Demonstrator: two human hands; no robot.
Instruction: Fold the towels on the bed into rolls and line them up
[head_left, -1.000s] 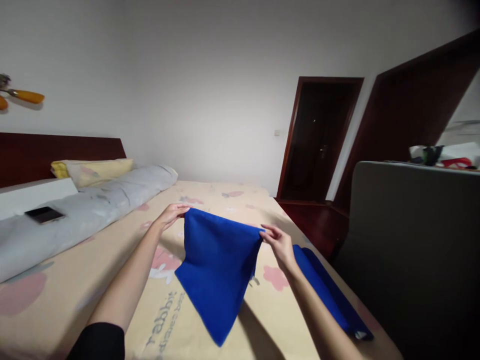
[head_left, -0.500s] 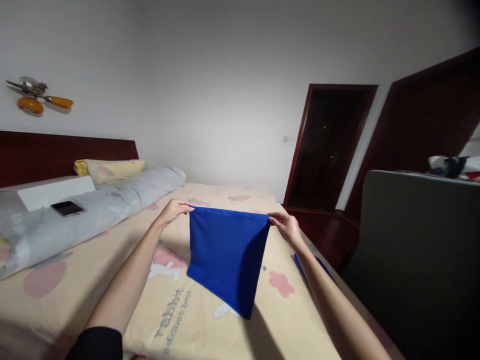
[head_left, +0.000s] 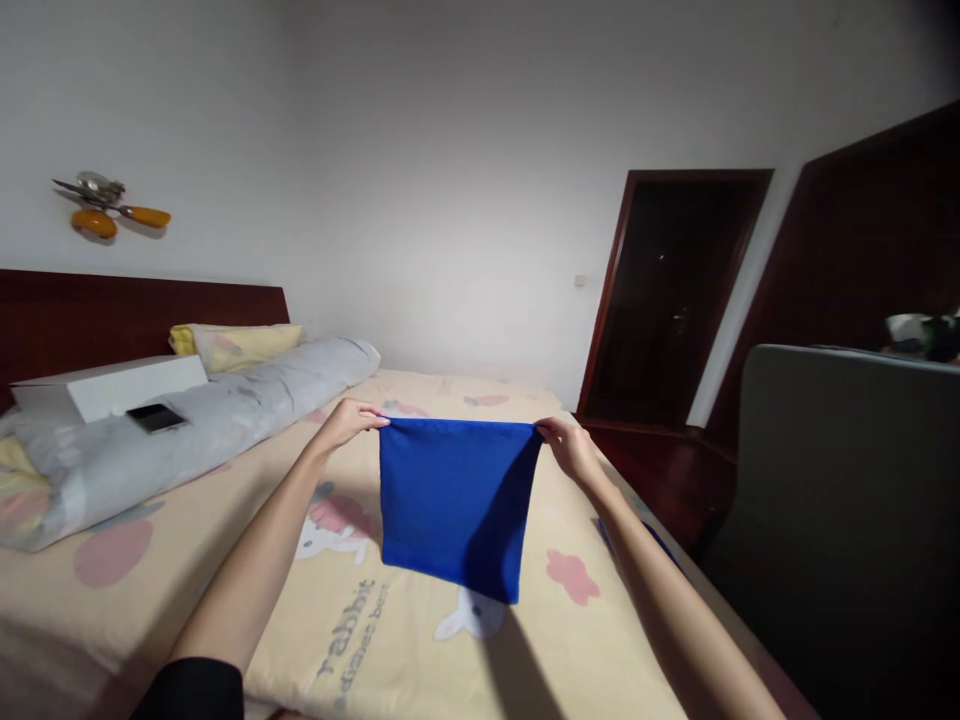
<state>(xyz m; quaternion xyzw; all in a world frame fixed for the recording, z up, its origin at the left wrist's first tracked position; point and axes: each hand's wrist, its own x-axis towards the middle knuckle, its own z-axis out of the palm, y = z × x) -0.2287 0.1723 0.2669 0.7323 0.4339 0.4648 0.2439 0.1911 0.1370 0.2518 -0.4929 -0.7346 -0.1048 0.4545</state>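
Observation:
A plain blue square of cloth point(head_left: 450, 490) hangs upright over the bed, its top edge stretched between my hands. My left hand point(head_left: 351, 422) pinches the top left corner between thumb and fingers. At the top right corner, my right hand point(head_left: 570, 447) grips the cloth in the same pinching way. The lower edge hangs loose, slanting slightly down to the right, and a shadow darkens the cloth's right side. Beneath it lies the cream bedsheet point(head_left: 420, 660) printed with rabbits and radishes.
Another blue item point(head_left: 660, 543) lies at the bed's right edge, partly behind my right forearm. On the left, a grey rolled bundle point(head_left: 247, 395) carries a phone point(head_left: 156, 417), beside a white box point(head_left: 142, 388). A grey chair back point(head_left: 847, 500) rises at the right.
The cloth's lower edge has swung and levelled, its lower right corner rising. Both hands keep their hold. My view has turned slightly left.

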